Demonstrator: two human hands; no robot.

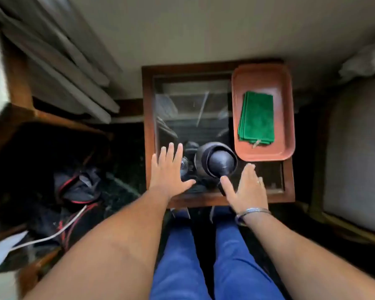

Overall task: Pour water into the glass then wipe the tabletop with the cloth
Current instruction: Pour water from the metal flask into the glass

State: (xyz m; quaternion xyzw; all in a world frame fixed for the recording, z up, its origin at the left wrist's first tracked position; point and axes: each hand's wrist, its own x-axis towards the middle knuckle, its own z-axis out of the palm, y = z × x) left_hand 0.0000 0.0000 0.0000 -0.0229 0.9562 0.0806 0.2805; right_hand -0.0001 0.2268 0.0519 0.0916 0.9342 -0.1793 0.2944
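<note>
A small wooden table with a glass top (193, 109) stands in front of me. A dark jug with a lid and a handle (218, 161) stands near its front edge. A clear glass (185, 165) stands just left of the jug, partly hidden by my left hand (169, 172), which is flat with fingers spread and holds nothing. My right hand (246, 187) hovers open to the right of the jug, its thumb beside the handle. A folded green cloth (257, 118) lies in an orange-brown tray (263, 83) on the table's right side.
A dark bag with red trim and a white cable (78, 187) lie on the floor to the left. A wooden piece of furniture (20, 87) is at far left, a cushioned seat (355, 148) at right. My legs in blue trousers (204, 256) are below the table.
</note>
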